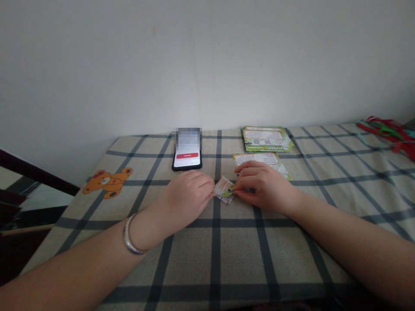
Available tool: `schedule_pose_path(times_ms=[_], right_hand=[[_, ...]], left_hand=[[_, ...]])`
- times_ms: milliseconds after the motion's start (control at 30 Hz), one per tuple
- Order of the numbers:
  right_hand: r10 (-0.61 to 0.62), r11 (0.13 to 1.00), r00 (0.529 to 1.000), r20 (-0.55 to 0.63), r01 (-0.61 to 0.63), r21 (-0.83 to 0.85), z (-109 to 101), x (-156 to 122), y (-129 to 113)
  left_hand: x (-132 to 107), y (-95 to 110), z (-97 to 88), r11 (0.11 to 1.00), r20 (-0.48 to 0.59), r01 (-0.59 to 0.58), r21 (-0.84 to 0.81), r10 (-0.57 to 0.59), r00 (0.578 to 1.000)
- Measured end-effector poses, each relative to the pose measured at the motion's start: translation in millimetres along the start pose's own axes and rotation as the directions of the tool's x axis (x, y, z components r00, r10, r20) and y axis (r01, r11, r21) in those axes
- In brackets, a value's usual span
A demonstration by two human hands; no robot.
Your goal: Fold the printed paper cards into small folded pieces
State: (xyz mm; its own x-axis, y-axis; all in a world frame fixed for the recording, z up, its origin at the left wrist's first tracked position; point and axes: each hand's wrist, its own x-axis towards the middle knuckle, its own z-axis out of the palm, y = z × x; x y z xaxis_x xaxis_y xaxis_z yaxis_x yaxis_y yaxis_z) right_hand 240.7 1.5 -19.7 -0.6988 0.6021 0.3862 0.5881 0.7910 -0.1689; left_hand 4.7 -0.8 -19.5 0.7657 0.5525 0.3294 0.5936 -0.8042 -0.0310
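Hands are meeting at a small folded slip [223, 189], which is lying on the checked cloth [227, 255] midway between them, just nearer than the phone [187, 152]. The left hand [191, 194] is pinching its left edge with curled fingers; the right hand [262, 185] is gripping its right edge, knuckles up, while partly covering a leaflet [259, 158]. Neither hand is sitting nearer than the other, and the slip's longer side is apparently running near to far, across the line joining the two hands.

Dim, soft, even light; faint shadows; edges stretched, slightly blurry.
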Motion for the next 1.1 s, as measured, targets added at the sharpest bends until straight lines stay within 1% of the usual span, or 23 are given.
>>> schedule_pose_path(times_ms=[100, 200, 267, 467, 533, 700, 800, 900, 967, 1100], right_hand=[[0.01, 0.999, 0.999, -0.036, -0.012, -0.034, 0, -1, -2], [0.007, 0.999, 0.999, -0.048, -0.01, -0.048, 0, 0, -3], [0.027, 0.999, 0.999, -0.048, -0.029, -0.043, 0, 1, -3], [0.185, 0.982, 0.982, -0.024, -0.186, -0.016, 2, 3, -6], [0.204, 0.979, 0.979, -0.026, -0.204, -0.009, 2, 2, -7], [0.161, 0.986, 0.987, -0.007, -0.161, -0.037, 5, 1, -6], [0.157, 0.986, 0.988, 0.004, -0.157, -0.061, 5, 0, -6], [0.153, 0.983, 0.988, -0.004, -0.153, -0.1, 5, -1, -8], [0.134, 0.982, 0.991, -0.015, -0.135, -0.131, 5, -1, -10], [0.083, 0.983, 0.996, -0.021, -0.086, -0.165, 5, 0, -11]], left_hand=[[0, 1, 0.3, 1.0, -0.001, 0.028, 0.004, -0.028, 1.0], [-1, 2, 1.2, 0.999, -0.003, 0.052, -0.008, -0.052, 0.999], [-1, 3, 1.8, 0.997, -0.016, 0.077, -0.03, -0.078, 0.997], [1, 2, 3.1, 0.978, -0.02, 0.166, -0.123, -0.169, 0.985], [3, 1, 3.9, 0.97, -0.012, 0.187, -0.155, -0.191, 0.982], [6, -1, 7.0, 0.957, -0.028, 0.241, -0.162, -0.249, 0.968], [6, -2, 8.8, 0.951, -0.049, 0.258, -0.171, -0.27, 0.962], [6, -2, 10.5, 0.942, -0.04, 0.281, -0.185, -0.293, 0.955], [7, -3, 11.7, 0.94, -0.032, 0.288, -0.183, -0.298, 0.954], [8, -3, 12.8, 0.943, -0.056, 0.282, -0.174, -0.296, 0.954]])
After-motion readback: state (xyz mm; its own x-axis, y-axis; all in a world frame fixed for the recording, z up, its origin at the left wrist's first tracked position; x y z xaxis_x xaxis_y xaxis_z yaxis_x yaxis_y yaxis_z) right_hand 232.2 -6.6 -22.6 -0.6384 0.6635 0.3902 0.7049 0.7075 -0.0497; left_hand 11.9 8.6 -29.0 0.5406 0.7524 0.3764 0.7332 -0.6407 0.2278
